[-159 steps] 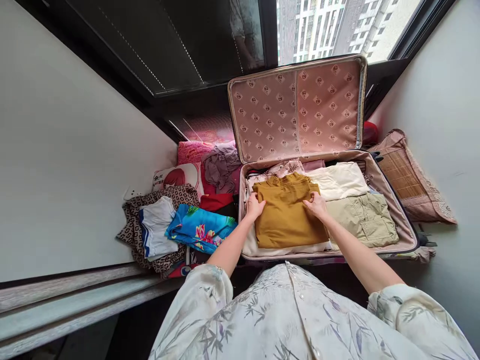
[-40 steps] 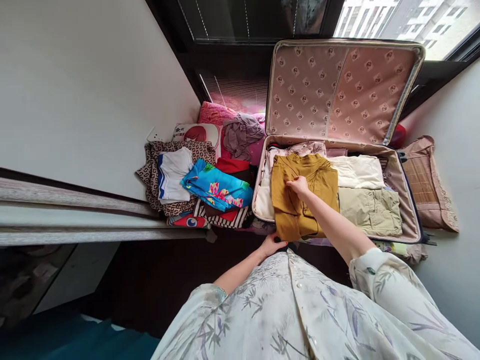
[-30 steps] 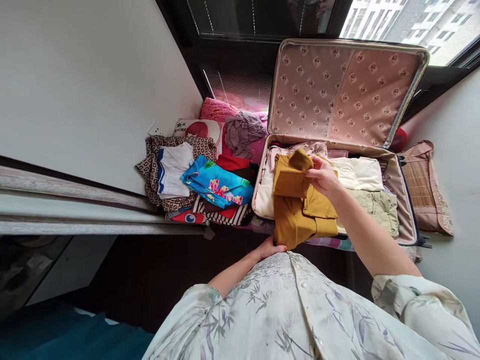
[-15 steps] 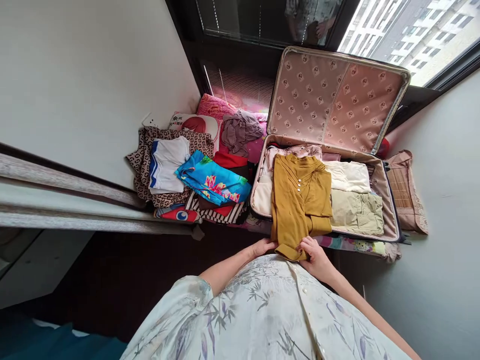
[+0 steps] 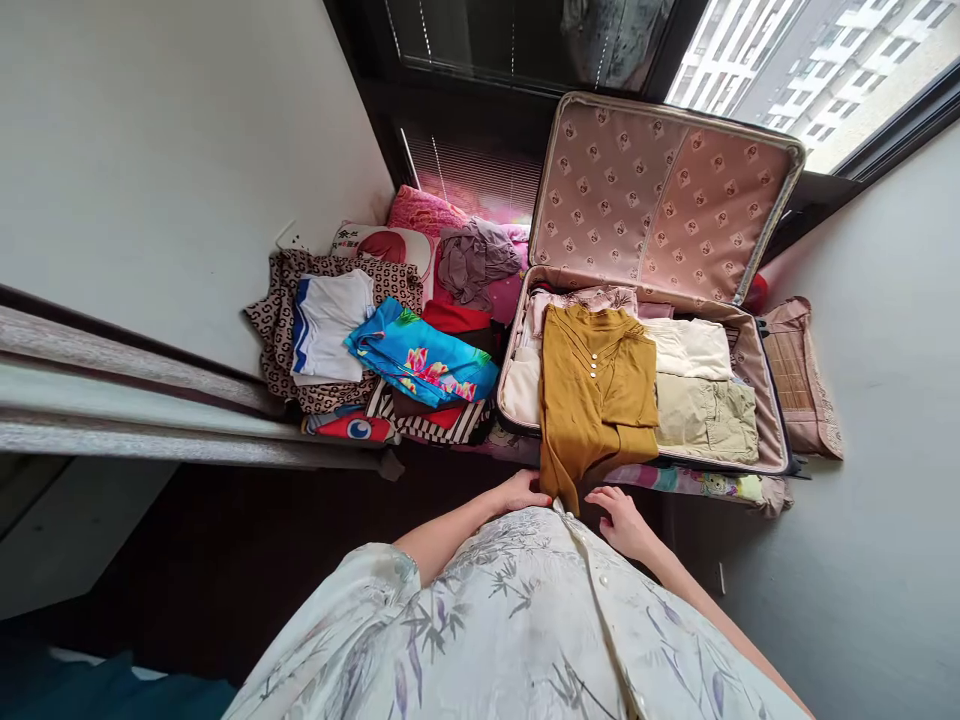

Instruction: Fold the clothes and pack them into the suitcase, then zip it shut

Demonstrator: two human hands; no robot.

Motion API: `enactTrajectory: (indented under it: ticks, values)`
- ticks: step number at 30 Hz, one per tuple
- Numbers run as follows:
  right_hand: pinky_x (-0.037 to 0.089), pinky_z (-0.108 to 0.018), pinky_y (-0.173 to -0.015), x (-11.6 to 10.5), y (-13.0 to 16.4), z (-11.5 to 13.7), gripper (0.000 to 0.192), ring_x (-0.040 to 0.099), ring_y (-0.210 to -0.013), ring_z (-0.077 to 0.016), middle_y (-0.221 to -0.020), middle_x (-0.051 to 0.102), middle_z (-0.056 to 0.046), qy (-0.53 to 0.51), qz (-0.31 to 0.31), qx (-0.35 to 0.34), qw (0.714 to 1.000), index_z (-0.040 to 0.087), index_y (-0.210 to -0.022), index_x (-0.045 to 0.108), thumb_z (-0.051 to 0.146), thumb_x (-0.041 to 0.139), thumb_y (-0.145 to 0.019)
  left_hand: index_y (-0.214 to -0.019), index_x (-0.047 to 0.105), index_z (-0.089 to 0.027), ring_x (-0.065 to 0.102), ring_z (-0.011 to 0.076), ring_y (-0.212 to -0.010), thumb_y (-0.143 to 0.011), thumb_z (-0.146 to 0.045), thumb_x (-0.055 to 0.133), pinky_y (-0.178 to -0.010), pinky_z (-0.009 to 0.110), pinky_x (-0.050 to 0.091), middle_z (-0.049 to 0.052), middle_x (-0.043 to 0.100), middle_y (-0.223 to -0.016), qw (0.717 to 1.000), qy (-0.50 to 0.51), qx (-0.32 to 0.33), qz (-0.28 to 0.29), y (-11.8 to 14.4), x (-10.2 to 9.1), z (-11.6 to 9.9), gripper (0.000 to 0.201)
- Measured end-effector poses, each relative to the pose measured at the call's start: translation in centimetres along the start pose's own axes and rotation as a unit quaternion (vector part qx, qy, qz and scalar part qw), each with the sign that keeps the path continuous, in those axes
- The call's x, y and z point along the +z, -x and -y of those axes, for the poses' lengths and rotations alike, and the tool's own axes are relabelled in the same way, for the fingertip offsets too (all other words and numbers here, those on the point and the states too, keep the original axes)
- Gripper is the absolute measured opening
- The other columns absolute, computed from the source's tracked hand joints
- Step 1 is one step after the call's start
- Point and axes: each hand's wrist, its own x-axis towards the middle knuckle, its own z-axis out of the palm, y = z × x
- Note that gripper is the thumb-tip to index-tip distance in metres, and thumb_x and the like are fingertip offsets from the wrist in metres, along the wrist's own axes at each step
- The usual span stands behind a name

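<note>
An open suitcase [image 5: 660, 190] lies on a raised ledge with its patterned pink lid up. A mustard buttoned top [image 5: 596, 400] is spread lengthwise over the left half, and its hem hangs over the front rim. My left hand [image 5: 521, 492] touches the hem's lower corner, apparently pinching it. My right hand [image 5: 619, 515] is just below the hem with its fingers apart and nothing in it. A cream garment [image 5: 690, 345] and a khaki one [image 5: 705, 415] lie folded in the right half. A pale floral piece [image 5: 570, 298] shows beneath the top.
Left of the suitcase lies a pile of clothes: a blue floral cloth [image 5: 420, 355], white shorts [image 5: 326, 315], a leopard-print piece [image 5: 274, 320] and a crumpled grey garment [image 5: 472, 260]. A brown cushion [image 5: 799, 375] leans by the right wall. A window [image 5: 787, 60] is behind.
The folded mustard top was lifted by my right hand, opened out and laid full length, its hem pulled to the front rim. My right hand has since let go of the hem.
</note>
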Motion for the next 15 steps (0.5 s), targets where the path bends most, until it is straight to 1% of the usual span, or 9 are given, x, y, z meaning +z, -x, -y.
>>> enactTrajectory:
  ticks: [2, 4, 6, 8, 10, 12, 13, 15]
  values:
    - [0.052, -0.043, -0.094, -1.6, -0.7, -0.2, 0.048, 0.066, -0.106, -0.0242, -0.115, 0.072, -0.011, -0.064, -0.030, -0.038, 0.997, 0.023, -0.117, 0.071, 0.011, 0.050, -0.075, -0.111, 0.077, -0.010, 0.070, 0.0253, -0.094, -0.073, -0.046, 0.080, -0.089, 0.037, 0.053, 0.011, 0.078, -0.102, 0.999, -0.022, -0.005, -0.036, 0.2, -0.2, -0.3, 0.052]
    - [0.055, -0.037, -0.085, -4.3, -2.8, 0.4, 0.042, 0.067, -0.091, -0.0212, -0.103, 0.072, -0.010, -0.116, -0.062, -0.088, 0.987, 0.022, -0.118, 0.071, 0.018, 0.051, -0.081, -0.104, 0.077, -0.009, 0.069, 0.0229, -0.087, -0.079, -0.043, 0.073, -0.084, 0.035, 0.053, 0.010, 0.078, -0.095, 0.996, -0.046, -0.009, -0.076, 0.2, -0.2, -0.8, 0.042]
    - [0.055, -0.034, -0.076, -7.6, -6.3, 1.6, 0.037, 0.065, -0.080, -0.0198, -0.094, 0.071, -0.008, -0.124, -0.090, -0.121, 0.981, 0.022, -0.118, 0.070, 0.025, 0.054, -0.085, -0.099, 0.077, -0.009, 0.069, 0.0216, -0.085, -0.080, -0.038, 0.070, -0.082, 0.033, 0.051, 0.009, 0.077, -0.093, 0.992, -0.061, -0.009, -0.106, 0.1, 0.1, -1.4, 0.035]
    - [0.054, -0.034, -0.076, -11.1, -11.1, 3.2, 0.034, 0.064, -0.077, -0.0197, -0.089, 0.071, -0.007, -0.105, -0.114, -0.136, 0.979, 0.023, -0.114, 0.072, 0.030, 0.057, -0.084, -0.099, 0.078, -0.010, 0.068, 0.0212, -0.085, -0.080, -0.034, 0.069, -0.081, 0.032, 0.051, 0.008, 0.077, -0.093, 0.990, -0.065, -0.007, -0.128, 0.1, 0.5, -1.9, 0.031]
    - [0.053, -0.034, -0.080, -14.2, -16.5, 5.0, 0.030, 0.062, -0.075, -0.0193, -0.085, 0.070, -0.005, -0.084, -0.126, -0.117, 0.982, 0.023, -0.110, 0.073, 0.030, 0.059, -0.083, -0.095, 0.078, -0.011, 0.067, 0.0214, -0.085, -0.081, -0.034, 0.069, -0.079, 0.031, 0.050, 0.007, 0.077, -0.089, 0.986, -0.072, -0.010, -0.153, 0.3, 1.0, -2.3, 0.029]
    - [0.051, -0.034, -0.087, -16.5, -21.9, 6.7, 0.027, 0.063, -0.080, -0.0200, -0.085, 0.071, -0.005, -0.073, -0.135, -0.059, 0.986, 0.023, -0.106, 0.073, 0.028, 0.061, -0.083, -0.088, 0.078, -0.011, 0.065, 0.0214, -0.083, -0.081, -0.036, 0.070, -0.079, 0.031, 0.049, 0.005, 0.075, -0.082, 0.981, -0.086, -0.014, -0.173, 0.6, 1.6, -2.5, 0.027]
    - [0.049, -0.034, -0.090, -17.3, -24.4, 7.5, 0.024, 0.064, -0.084, -0.0206, -0.086, 0.071, -0.006, -0.072, -0.142, -0.029, 0.987, 0.023, -0.103, 0.073, 0.027, 0.063, -0.082, -0.084, 0.077, -0.011, 0.064, 0.0211, -0.083, -0.081, -0.037, 0.070, -0.079, 0.031, 0.048, 0.004, 0.074, -0.079, 0.979, -0.093, -0.013, -0.179, 0.7, 1.9, -2.6, 0.026]
    - [0.048, -0.034, -0.093, -18.4, -28.9, 8.7, 0.018, 0.065, -0.091, -0.0223, -0.090, 0.071, -0.008, -0.074, -0.145, 0.003, 0.987, 0.021, -0.098, 0.071, 0.030, 0.064, -0.084, -0.078, 0.076, -0.013, 0.063, 0.0201, -0.081, -0.081, -0.036, 0.072, -0.080, 0.030, 0.047, 0.003, 0.071, -0.074, 0.978, -0.097, -0.004, -0.184, 1.0, 2.4, -2.8, 0.024]
